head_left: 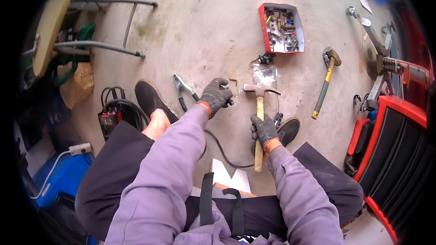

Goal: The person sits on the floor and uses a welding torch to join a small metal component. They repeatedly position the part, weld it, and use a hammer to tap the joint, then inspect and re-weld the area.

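The hammer (pixel 259 118) stands nearly upright over the concrete floor (pixel 204 31), between the person's shoes, its steel head up near a crumpled clear plastic bag (pixel 265 75). The right hand (pixel 263 132), in a dark glove with an orange cuff, has its fingers closed fully round the middle of the pale wooden handle. Judged by its build, the tool is stiff and top-heavy; a grip lower on the handle would give more swing, a grip nearer the head more control, and the wood looks dry enough not to slip in a glove.

The left hand (pixel 216 95), gloved the same, is curled shut on a small dark metal piece (pixel 230 102) held down at the floor; what it is I cannot tell. Just to its left lies a welding clamp (pixel 180 86) with a black cable trailing back toward the person.

Farther out, a red tray of small fittings (pixel 281 28), a second hammer with a green-and-yellow handle (pixel 325 84), and a long wrench (pixel 365 25) lie on the floor. A red machine frame (pixel 399 145) stands at the right, a chair's metal legs (pixel 106 47) at the left.
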Motion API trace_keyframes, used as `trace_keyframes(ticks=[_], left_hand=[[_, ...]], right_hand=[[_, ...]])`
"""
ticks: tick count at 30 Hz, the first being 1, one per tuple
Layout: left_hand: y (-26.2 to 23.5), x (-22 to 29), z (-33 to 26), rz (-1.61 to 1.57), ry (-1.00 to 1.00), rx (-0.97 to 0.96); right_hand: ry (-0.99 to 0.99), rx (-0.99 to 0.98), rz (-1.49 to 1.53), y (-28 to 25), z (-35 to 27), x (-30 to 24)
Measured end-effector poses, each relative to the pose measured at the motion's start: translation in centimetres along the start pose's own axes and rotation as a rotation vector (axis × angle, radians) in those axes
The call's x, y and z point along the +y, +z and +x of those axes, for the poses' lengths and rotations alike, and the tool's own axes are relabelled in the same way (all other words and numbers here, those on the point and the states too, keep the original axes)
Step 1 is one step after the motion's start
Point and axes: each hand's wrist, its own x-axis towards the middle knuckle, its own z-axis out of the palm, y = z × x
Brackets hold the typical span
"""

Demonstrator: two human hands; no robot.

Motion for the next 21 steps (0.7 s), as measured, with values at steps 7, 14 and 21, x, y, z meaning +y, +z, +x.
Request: trace_keyframes(ticks=[7, 14, 21], left_hand=[[-1.8, 12.5, -7.8, -0.177, 0.084, -0.522], [-2.1, 21.5, -19.7, 0.013, 0.404, -0.351], [0.9, 20.2, -27.2, 0.222, 0.993, 0.150]], right_hand=[[-0.450, -0.158, -1.095, -3.3, 4.3, 3.1], [-0.223, -0.337, -0.060, -0.6, -18.4, -16.8], [-1.749, 0.525, -0.827, 0.0, -21.1, -12.5]])
